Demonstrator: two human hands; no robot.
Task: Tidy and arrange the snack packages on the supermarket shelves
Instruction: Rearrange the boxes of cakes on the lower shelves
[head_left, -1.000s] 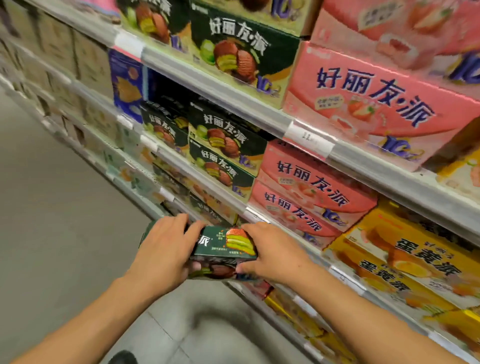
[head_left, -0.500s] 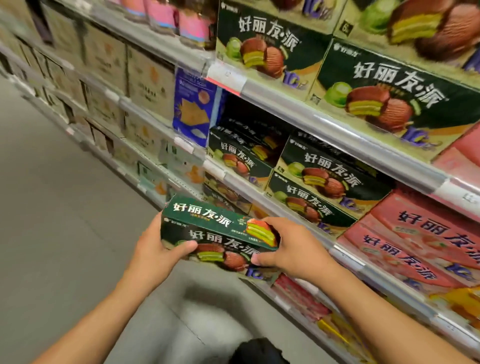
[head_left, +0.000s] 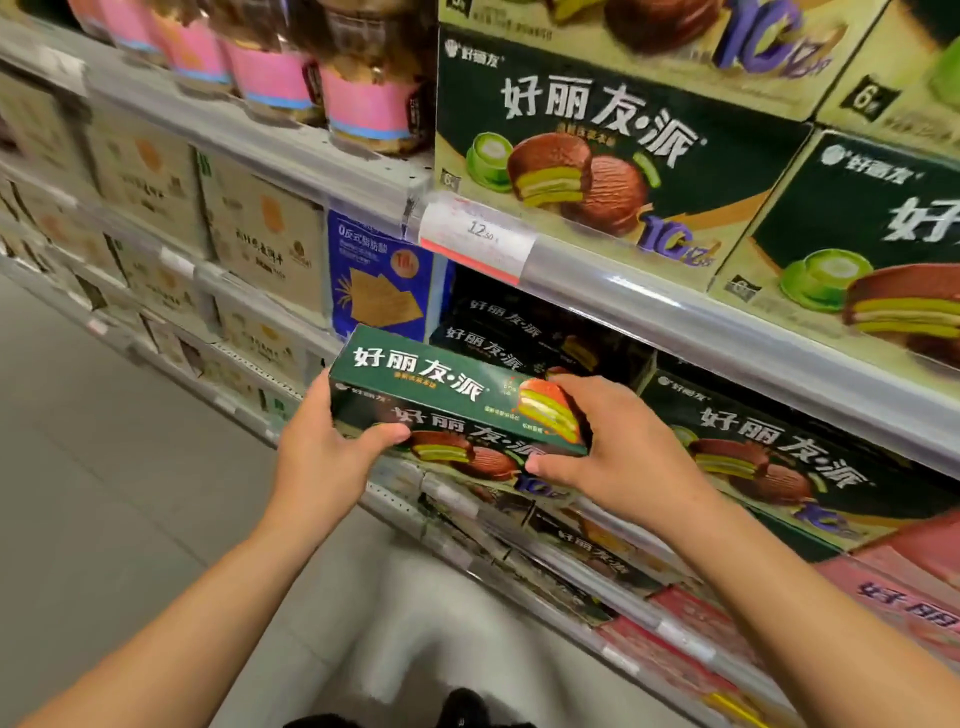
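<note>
The green pie box (head_left: 457, 410) lies with its long axis left-right, narrow top face up, before the middle shelf (head_left: 727, 332). The left hand (head_left: 322, 457) and right hand (head_left: 618, 457) grip its ends; fingers behind are hidden.

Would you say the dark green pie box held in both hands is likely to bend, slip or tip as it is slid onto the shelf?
The green pie box looks like stiff card: its edges stay straight between the left hand and right hand, so bending seems unlikely. Its glossy print may be a little slippery. Long and flat, it should probably sit stable rather than tip.
</note>
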